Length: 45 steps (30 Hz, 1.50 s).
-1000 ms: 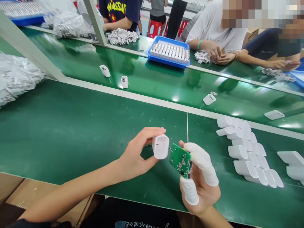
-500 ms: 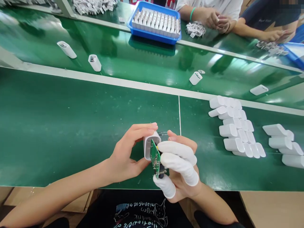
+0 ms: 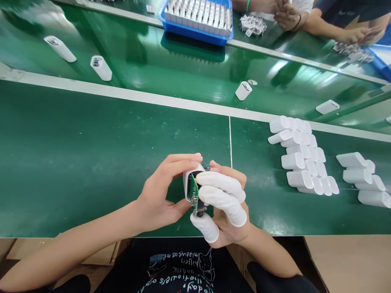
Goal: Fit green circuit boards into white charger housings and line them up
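My left hand [image 3: 159, 193] grips a white plastic charger casing [image 3: 187, 185] with its open end facing right. My right hand [image 3: 224, 209], with white finger cots on several fingers, pinches a green circuit board [image 3: 193, 195] upright. The board stands against the casing's open end, and its lower edge and metal parts are partly hidden by my fingers. I cannot tell how far the board sits inside the casing. Both hands are over the green bench mat [image 3: 91, 162].
Several white casings stand in rows [image 3: 302, 158] on the mat to the right. A raised glossy green shelf [image 3: 159, 65] behind holds loose casings and a blue tray of chargers [image 3: 195, 20]. Co-workers' hands [image 3: 287, 14] work at the far side. A cardboard box [image 3: 345, 264] sits below the bench edge.
The circuit board has moved left from a gap beside the casing to against its open end. My hands have come closer together, and the view has tilted down slightly.
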{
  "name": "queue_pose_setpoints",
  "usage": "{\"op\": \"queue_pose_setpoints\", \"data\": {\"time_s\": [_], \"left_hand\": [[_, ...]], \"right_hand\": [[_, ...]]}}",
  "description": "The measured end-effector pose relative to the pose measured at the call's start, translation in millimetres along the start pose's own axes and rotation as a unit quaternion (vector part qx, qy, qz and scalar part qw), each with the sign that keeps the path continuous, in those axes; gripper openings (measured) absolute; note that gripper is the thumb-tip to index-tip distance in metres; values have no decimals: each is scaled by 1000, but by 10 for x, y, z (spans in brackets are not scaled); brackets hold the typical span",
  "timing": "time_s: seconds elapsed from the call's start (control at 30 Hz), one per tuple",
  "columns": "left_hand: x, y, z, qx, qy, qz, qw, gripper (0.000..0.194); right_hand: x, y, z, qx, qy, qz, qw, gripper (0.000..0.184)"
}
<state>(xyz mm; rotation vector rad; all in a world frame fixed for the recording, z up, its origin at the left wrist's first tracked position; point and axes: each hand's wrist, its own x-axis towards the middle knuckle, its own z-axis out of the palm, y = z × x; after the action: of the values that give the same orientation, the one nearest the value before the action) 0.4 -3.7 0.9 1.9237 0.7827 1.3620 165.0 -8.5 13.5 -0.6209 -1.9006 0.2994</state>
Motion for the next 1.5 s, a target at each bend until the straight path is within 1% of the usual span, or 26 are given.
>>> {"op": "queue_pose_setpoints", "data": {"time_s": [0.23, 0.33, 0.57, 0.7, 0.8, 0.83, 0.87, 0.9, 0.93, 0.97, 1.0, 1.07, 1.1, 1.13, 1.17, 1.23, 1.3, 1.33, 1.37, 1.43, 1.5], "left_hand": [[4, -2, 23, -14, 19, -7, 1000, 61], [4, 4, 23, -15, 18, -15, 1000, 61], [7, 14, 36, -1, 29, -19, 999, 57], [18, 16, 39, 10, 24, 0, 1000, 55], [23, 7, 33, 19, 22, 5, 1000, 54], [24, -2, 31, 26, 25, 3, 999, 53], [25, -13, 30, 34, 30, 5, 999, 52], [27, -28, 27, 42, 34, 9, 998, 52], [30, -46, 24, 51, 38, 12, 998, 52], [34, -66, 18, 63, 41, 18, 997, 52], [40, -86, 10, 77, 40, 32, 996, 53], [52, -120, -9, 117, 34, 77, 990, 54], [57, -130, -18, 139, 32, 98, 985, 53], [63, -135, -26, 162, 30, 118, 979, 51], [67, -135, -31, 181, 29, 130, 974, 48], [73, -124, -36, 214, 30, 139, 966, 43], [77, -115, -37, 226, 28, 142, 963, 41], [78, -115, -37, 223, 29, 140, 964, 42], [79, -119, -38, 213, 33, 135, 967, 44], [78, -138, -36, 184, 58, 116, 974, 48], [71, -163, -22, 149, 100, 84, 980, 49]], "right_hand": [[20, 2, -7, 20, 4, -1, 1000, 18], [16, 3, -9, 20, 4, 2, 1000, 20], [1, -21, 32, 53, 11, 36, 998, 20], [-3, -8, 57, 67, 11, 47, 997, 20], [-6, 22, 67, 56, 0, 44, 997, 20], [-10, 33, 69, 64, -5, 55, 996, 22], [-14, 43, 71, 86, -7, 76, 993, 29], [-20, 53, 73, 124, -9, 111, 986, 41], [-25, 62, 74, 177, -14, 155, 972, 53], [-28, 70, 73, 242, -26, 202, 949, 62], [-29, 77, 70, 304, -44, 244, 920, 67], [-23, 91, 60, 399, -77, 291, 866, 67], [-17, 97, 54, 431, -84, 302, 846, 65], [-11, 104, 49, 450, -81, 308, 834, 62], [-6, 111, 46, 460, -71, 313, 828, 58], [-5, 127, 46, 463, -57, 325, 823, 49], [-17, 141, 49, 455, -57, 336, 823, 45], [-27, 145, 50, 442, -57, 338, 829, 46], [-39, 147, 49, 418, -55, 334, 843, 50], [-64, 140, 45, 339, -40, 309, 888, 57], [-86, 120, 46, 243, -18, 255, 936, 62]]}}
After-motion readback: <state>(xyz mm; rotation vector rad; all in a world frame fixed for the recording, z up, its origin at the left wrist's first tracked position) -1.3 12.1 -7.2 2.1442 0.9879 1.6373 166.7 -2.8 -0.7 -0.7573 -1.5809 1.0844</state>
